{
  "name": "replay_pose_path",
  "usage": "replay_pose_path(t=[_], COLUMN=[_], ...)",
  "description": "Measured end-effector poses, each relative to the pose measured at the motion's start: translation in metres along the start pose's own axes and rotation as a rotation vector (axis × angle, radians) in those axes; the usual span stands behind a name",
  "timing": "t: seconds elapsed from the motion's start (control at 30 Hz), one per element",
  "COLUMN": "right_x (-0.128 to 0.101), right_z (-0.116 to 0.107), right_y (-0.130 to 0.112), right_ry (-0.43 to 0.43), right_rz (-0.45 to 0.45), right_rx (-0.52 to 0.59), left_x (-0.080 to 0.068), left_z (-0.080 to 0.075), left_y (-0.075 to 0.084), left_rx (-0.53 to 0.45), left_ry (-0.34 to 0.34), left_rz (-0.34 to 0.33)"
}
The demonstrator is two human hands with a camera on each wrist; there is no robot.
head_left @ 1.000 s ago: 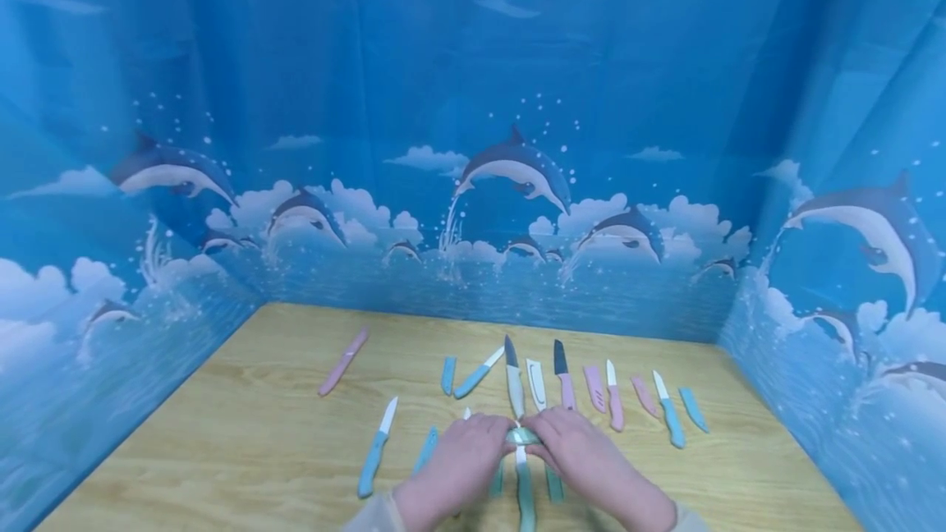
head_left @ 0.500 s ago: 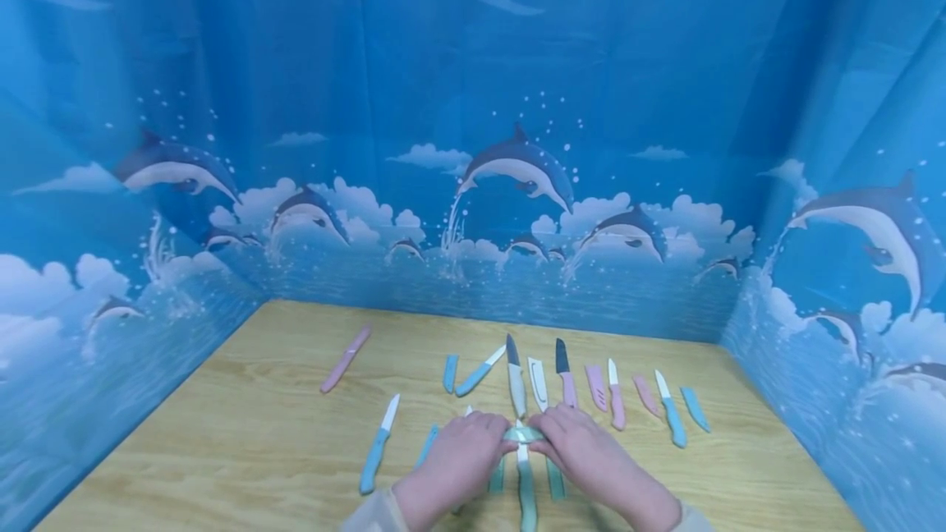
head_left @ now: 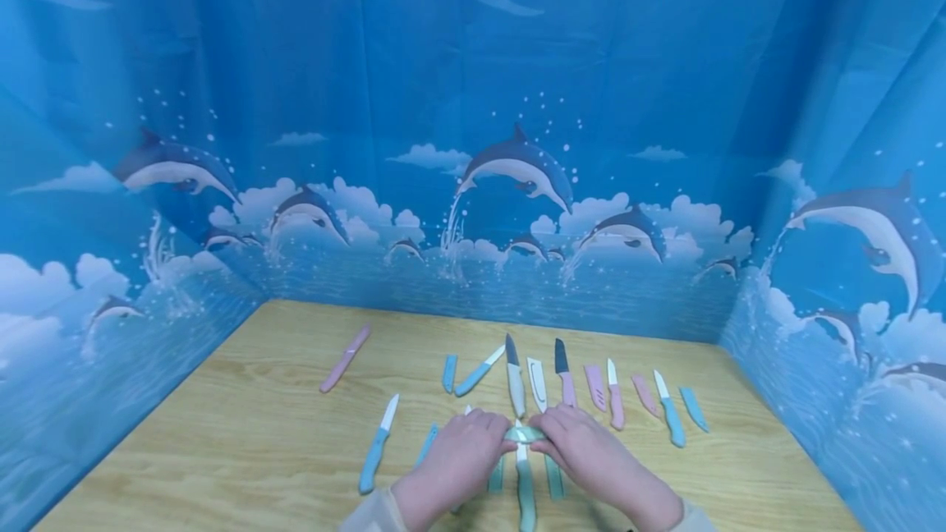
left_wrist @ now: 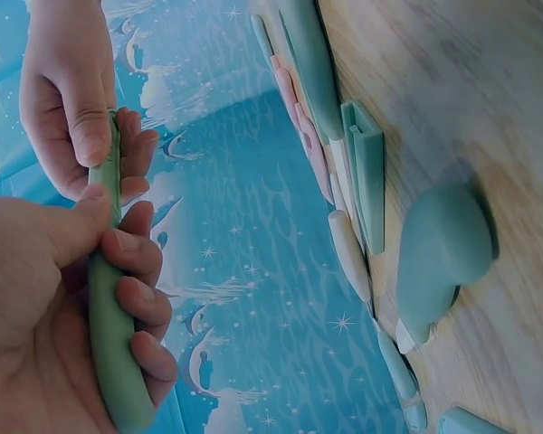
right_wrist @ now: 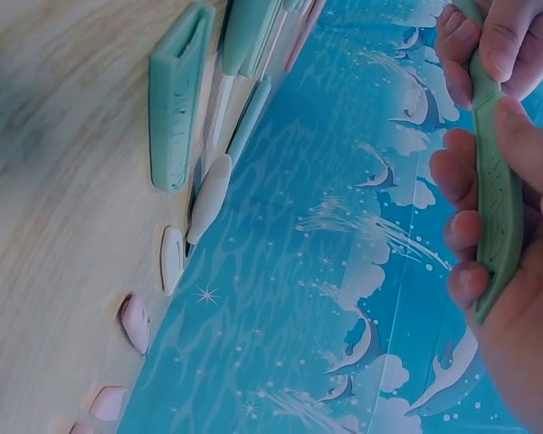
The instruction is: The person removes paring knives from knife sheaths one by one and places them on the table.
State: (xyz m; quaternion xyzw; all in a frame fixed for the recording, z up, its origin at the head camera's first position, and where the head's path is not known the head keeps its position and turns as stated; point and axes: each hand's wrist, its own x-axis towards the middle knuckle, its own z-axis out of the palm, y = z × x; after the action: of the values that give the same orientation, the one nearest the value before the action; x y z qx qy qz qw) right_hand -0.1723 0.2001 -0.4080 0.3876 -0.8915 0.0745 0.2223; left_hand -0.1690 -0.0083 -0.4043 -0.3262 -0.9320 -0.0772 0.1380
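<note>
Currently we log one green knife point(head_left: 522, 434), held crosswise just above the wooden table point(head_left: 244, 433) at its near edge: left hand point(head_left: 460, 454) curled round the handle end, right hand point(head_left: 584, 450) curled round the sheath end, fingertips nearly meeting. Step, as we judge it: seating or parting sheath and blade, though we cannot tell which. Next move calls for a straight pull or push along the blade, fingers off the edge. Containers: loose sheaths only, e.g. a green sheath point(right_wrist: 174, 98), open and empty, lying beside bare knives point(head_left: 517, 380).
</note>
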Motion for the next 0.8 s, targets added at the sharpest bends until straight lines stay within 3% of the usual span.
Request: replay_pose_path(t=[0.27,0.8], right_x=[0.0005,-0.0002], right_z=[0.0008,-0.0025], right_y=[0.0012,0.0003], right_ry=[0.064,-0.002], right_rz=[-0.062,0.002], right_rx=[-0.045,-0.003], left_x=[-0.0008,-0.0012], left_z=[0.0008,0.0001], left_y=[-0.0011,-0.0013], left_rx=[0.003,-0.012], left_ry=[0.018,0.014], left_rz=[0.016,-0.005])
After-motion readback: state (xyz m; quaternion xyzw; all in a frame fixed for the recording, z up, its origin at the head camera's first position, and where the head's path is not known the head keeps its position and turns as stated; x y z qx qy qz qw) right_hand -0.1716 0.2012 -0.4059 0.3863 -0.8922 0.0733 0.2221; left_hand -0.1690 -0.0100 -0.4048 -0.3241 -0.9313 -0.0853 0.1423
